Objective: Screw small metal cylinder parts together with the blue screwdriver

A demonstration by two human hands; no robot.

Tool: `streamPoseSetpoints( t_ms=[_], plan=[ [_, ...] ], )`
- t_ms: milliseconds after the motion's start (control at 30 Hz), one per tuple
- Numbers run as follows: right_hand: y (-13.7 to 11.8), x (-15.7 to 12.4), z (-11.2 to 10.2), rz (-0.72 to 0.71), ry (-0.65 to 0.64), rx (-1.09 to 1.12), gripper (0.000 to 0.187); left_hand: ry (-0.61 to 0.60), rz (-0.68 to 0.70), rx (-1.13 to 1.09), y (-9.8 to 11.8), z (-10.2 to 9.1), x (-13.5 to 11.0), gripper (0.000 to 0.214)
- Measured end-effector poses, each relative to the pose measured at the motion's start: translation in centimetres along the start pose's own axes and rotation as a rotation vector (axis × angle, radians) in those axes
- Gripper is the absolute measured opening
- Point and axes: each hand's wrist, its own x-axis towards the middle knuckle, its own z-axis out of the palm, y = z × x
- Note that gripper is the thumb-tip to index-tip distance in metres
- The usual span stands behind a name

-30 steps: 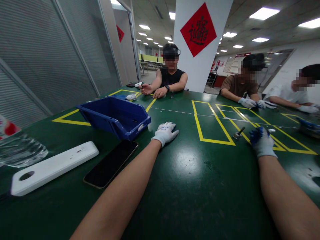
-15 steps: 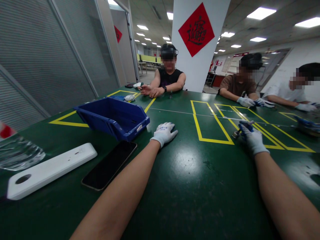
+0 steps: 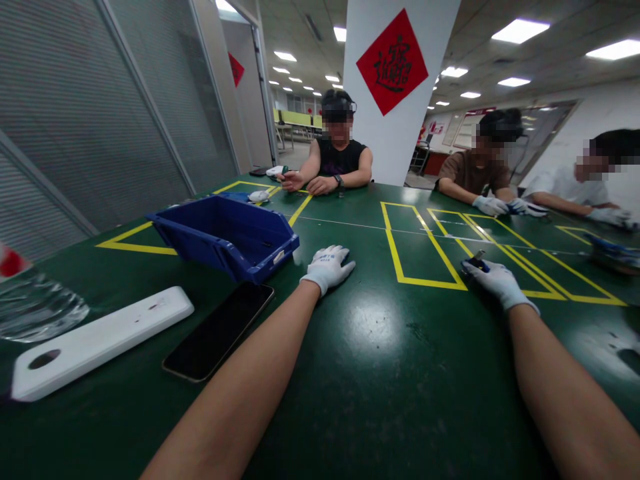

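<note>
My left hand (image 3: 327, 269), in a white glove with blue lettering on its back, lies palm down on the green table (image 3: 370, 387). Its fingers are stretched out and it holds nothing. To the right, my gloved right hand (image 3: 495, 280) is closed around a small metal piece (image 3: 480, 255). Only a shiny end shows above the fingers, beside the dark blue palm coating; the kind of piece cannot be made out. This hand is over the yellow tape outlines (image 3: 433, 283). Just left of my left hand stands a blue plastic bin (image 3: 225, 233), with a small dark item inside.
A black phone (image 3: 220, 333), a white slab-shaped device (image 3: 105, 340) and a clear bottle (image 3: 35, 307) lie at the left. Across the table sits a person in black (image 3: 343, 157); two more people (image 3: 480, 173) work at the right, near a dark bundle (image 3: 613, 253).
My right hand has turned over, so the metal piece, which hung at the fingertips, now points upward. My left hand stays where it was.
</note>
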Motion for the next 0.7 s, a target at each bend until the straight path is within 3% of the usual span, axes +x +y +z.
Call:
streamPoseSetpoints(
  t_ms=[100,267,367,500,600,700],
  plan=[
    [-0.3,-0.1,0.3,-0.005,-0.156,-0.157,0.066,0.002,0.005,0.002,-0.1,0.1,0.0,0.064],
    [-0.6,-0.4,0.9,-0.021,0.039,-0.227,0.061,0.003,0.001,-0.007,-0.2,0.3,0.1,0.063],
    [-1.7,-0.9,1.2,-0.034,0.027,-0.205,0.057,0.009,-0.004,-0.020,-0.2,0.1,0.1,0.064],
    [-6.0,-3.3,2.9,-0.209,-0.063,-0.140,0.057,-0.002,0.036,-0.098,0.3,-0.3,-0.1,0.071],
    [-11.1,-6.8,5.6,-0.465,-0.192,-0.026,0.055,-0.008,0.172,-0.205,1.2,-0.4,-0.1,0.080],
    [-15.5,-10.6,8.6,-0.719,-0.226,0.048,0.070,0.002,0.278,-0.257,2.0,-0.2,-0.1,0.082]
  ],
)
